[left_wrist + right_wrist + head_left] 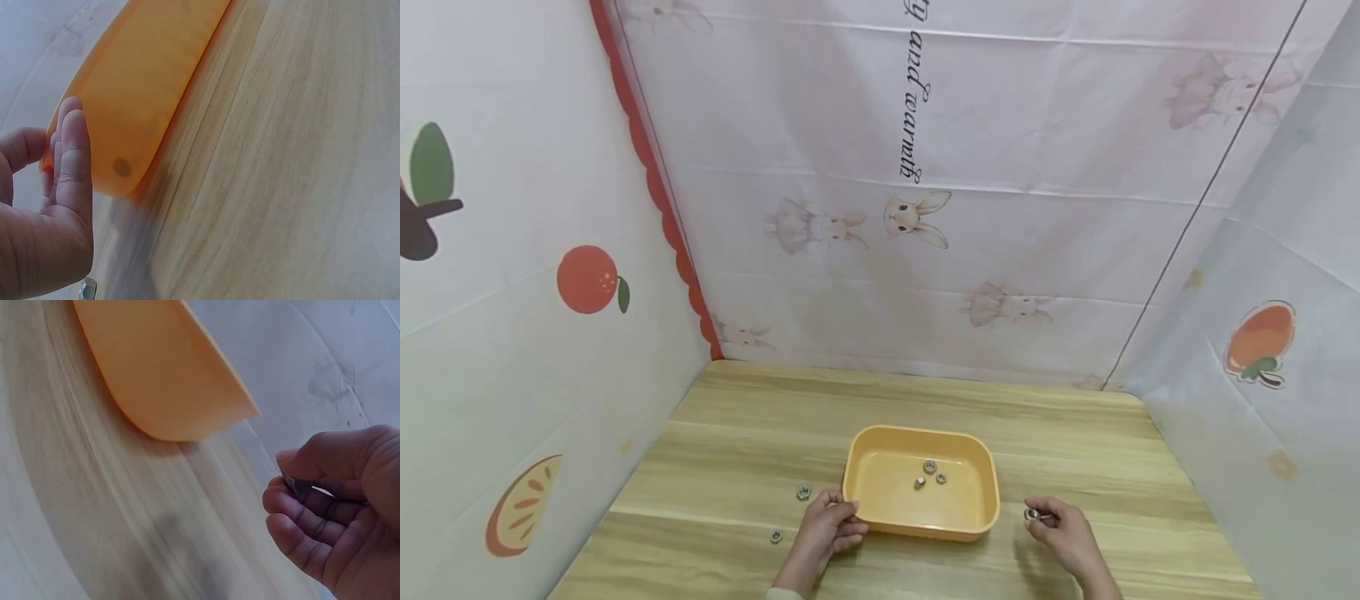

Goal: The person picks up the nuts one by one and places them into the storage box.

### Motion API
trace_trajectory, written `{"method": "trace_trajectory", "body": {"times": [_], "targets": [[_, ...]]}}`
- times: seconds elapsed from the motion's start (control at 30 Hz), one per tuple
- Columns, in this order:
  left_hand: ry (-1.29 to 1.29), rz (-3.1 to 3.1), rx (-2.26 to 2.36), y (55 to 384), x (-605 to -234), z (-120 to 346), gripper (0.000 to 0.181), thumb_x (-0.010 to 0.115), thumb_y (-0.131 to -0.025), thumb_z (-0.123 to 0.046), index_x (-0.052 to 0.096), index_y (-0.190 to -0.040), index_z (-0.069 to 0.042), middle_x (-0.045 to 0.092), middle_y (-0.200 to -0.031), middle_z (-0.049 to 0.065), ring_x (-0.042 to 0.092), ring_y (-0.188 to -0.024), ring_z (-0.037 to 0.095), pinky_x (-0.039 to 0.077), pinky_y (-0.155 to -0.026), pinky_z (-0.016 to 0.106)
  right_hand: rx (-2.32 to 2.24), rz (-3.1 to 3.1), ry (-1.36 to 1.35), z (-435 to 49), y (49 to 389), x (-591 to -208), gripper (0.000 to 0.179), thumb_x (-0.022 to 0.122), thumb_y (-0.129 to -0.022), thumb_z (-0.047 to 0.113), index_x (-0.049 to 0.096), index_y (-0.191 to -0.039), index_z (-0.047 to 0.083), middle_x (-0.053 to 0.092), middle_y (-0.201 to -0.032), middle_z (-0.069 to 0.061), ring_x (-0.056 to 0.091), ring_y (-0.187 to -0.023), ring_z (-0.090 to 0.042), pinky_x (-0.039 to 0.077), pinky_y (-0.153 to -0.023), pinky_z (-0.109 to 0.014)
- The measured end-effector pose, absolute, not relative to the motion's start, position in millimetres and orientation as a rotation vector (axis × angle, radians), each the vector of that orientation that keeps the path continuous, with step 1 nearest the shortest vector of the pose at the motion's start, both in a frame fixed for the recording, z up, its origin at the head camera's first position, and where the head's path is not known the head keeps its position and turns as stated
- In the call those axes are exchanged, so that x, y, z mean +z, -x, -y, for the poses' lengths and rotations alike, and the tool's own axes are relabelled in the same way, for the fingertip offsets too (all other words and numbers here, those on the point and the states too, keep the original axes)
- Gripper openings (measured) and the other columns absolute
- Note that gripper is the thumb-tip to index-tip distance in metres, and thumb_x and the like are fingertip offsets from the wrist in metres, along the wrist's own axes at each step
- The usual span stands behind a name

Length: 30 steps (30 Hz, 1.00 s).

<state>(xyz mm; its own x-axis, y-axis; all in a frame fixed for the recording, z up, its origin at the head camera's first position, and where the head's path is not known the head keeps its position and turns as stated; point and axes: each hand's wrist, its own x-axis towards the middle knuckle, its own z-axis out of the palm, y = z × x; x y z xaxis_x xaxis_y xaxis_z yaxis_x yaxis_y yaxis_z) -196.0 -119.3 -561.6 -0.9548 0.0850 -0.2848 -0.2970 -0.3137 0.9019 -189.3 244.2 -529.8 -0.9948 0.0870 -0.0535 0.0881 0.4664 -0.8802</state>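
Observation:
A yellow plastic tray (pixel 880 527) stands on the wooden table, with a few metal nuts (pixel 930 467) lying on its floor. My left hand (pixel 826 531) pinches the tray's near left corner, thumb over the rim and fingers against the outer wall, as the left wrist view also shows. To the right of the tray, my right hand (pixel 1066 533) holds a hex nut (pixel 1032 515) between thumb and fingers, above the table. In the right wrist view that nut (pixel 296 484) is partly hidden by the thumb.
Two loose nuts lie left of the tray: one nut (pixel 803 492) beside the left hand and another nut (pixel 777 537) nearer the front. Printed cloth walls (pixel 880 333) border the wooden table (pixel 760 408) at the back and on both sides.

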Motion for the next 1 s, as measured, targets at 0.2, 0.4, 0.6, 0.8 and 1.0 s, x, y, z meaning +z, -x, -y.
{"method": "trace_trajectory", "body": {"times": [0.2,0.4,0.6,0.8,1.0], "targets": [[0.27,-1.671,2.36,198,-565,121,0.02,0.062,-0.085,-0.009,0.043,-0.091,-0.006,0.064,-0.069,0.009,0.066,-0.063,0.018,0.057,-0.057,0.028,-1.62,-2.712,-0.091,-233,194,-523,0.028,0.066,-0.078,-0.007,0.061,-0.105,-0.011,0.064,-0.086,-0.009,0.059,-0.075,-0.018,0.053,-0.062,-0.024],[0.248,-1.66,2.371,199,-565,124,0.019,0.061,-0.086,-0.009,0.043,-0.09,-0.007,0.064,-0.07,0.008,0.066,-0.064,0.018,0.057,-0.057,0.027,-1.624,-2.701,-0.061,-223,198,-517,0.028,0.066,-0.078,-0.007,0.061,-0.106,-0.01,0.064,-0.089,-0.011,0.059,-0.077,-0.018,0.053,-0.063,-0.024],[0.256,-1.65,2.37,200,-565,126,0.019,0.061,-0.086,-0.009,0.043,-0.09,-0.006,0.063,-0.069,0.008,0.066,-0.063,0.018,0.057,-0.057,0.027,-1.622,-2.696,-0.05,-216,201,-514,0.027,0.066,-0.079,-0.007,0.062,-0.106,-0.009,0.064,-0.089,-0.01,0.059,-0.078,-0.019,0.053,-0.064,-0.025],[0.259,-1.656,2.363,202,-567,126,0.019,0.062,-0.086,-0.009,0.043,-0.089,-0.006,0.063,-0.07,0.008,0.066,-0.064,0.018,0.057,-0.058,0.027,-1.627,-2.703,0.013,-210,205,-511,0.027,0.067,-0.077,-0.007,0.063,-0.103,-0.006,0.062,-0.086,-0.009,0.058,-0.075,-0.019,0.053,-0.06,-0.024],[0.238,-1.653,2.364,205,-567,127,0.019,0.062,-0.086,-0.01,0.044,-0.09,-0.006,0.062,-0.07,0.008,0.066,-0.064,0.018,0.057,-0.058,0.028,-1.644,-2.678,0.083,-204,210,-511,0.025,0.066,-0.079,-0.006,0.064,-0.103,-0.006,0.063,-0.09,-0.013,0.058,-0.075,-0.019,0.053,-0.061,-0.024]]}}
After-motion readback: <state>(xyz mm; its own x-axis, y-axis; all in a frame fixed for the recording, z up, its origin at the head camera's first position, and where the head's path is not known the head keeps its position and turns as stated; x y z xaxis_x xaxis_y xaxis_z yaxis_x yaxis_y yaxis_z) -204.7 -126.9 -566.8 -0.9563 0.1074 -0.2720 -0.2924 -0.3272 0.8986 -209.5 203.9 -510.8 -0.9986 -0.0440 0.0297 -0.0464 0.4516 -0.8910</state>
